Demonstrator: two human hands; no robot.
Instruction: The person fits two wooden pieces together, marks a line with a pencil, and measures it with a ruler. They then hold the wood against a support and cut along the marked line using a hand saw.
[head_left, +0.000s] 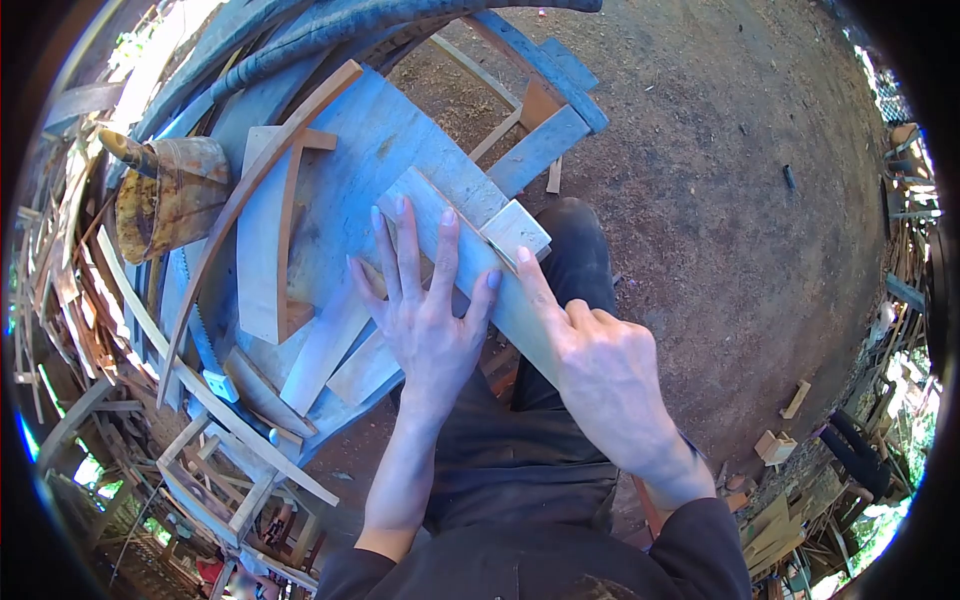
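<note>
A pale wooden board (522, 318) slants across my lap and over the plank bench. My left hand (430, 325) lies on it with fingers spread, thumb toward the small light wood block (516, 230). That block sits against the board's right edge. My right hand (605, 375) is at the board's near end, with the index finger stretched out to the block's near corner. Its other fingers are curled at the board's edge, and the thumb is hidden.
The plank bench (385, 120) bears a curved wooden strip (260, 180), a wooden piece (265, 230), a handsaw (205, 345) and several offcuts. A stained bucket (172, 200) stands at left. Beyond the bench is a wooden frame (550, 135). Bare dirt floor (720, 200) lies to the right.
</note>
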